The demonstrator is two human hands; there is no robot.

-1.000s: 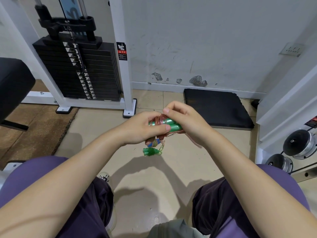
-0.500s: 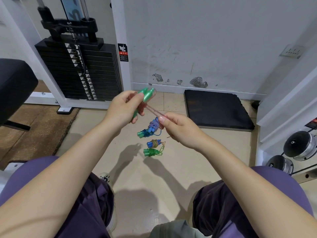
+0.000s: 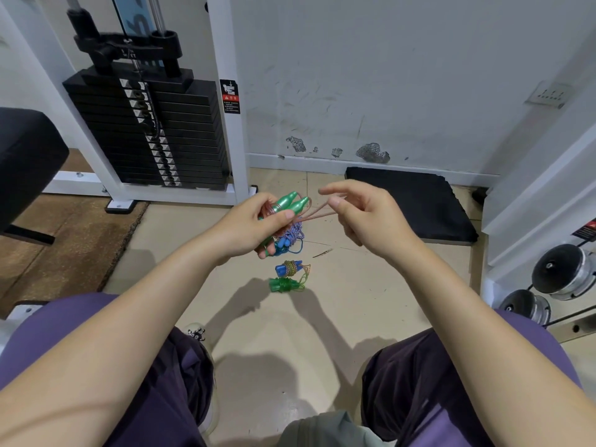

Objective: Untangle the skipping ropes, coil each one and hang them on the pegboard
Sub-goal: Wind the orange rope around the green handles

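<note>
My left hand [image 3: 251,225] grips two green handles [image 3: 290,203] of a skipping rope with pinkish-brown cord wound round them. A loop of that cord [image 3: 319,212] runs right to my right hand [image 3: 364,217], which pinches it between thumb and finger. On the floor just beyond lie a blue-and-white rope bundle [image 3: 292,235] with blue handles, partly hidden by my left hand, a coiled rope with blue handles [image 3: 288,268] and a coiled green rope [image 3: 285,284]. No pegboard is in view.
A black weight stack [image 3: 145,130] in a white frame stands at the back left. A black mat [image 3: 416,204] lies by the wall at right, dumbbells [image 3: 561,272] at far right. A black seat pad [image 3: 25,156] is at left. My knees fill the bottom.
My left hand moved right and lower with the green handles. My right hand rose and shifted right, drawing the cord out as a loop.
</note>
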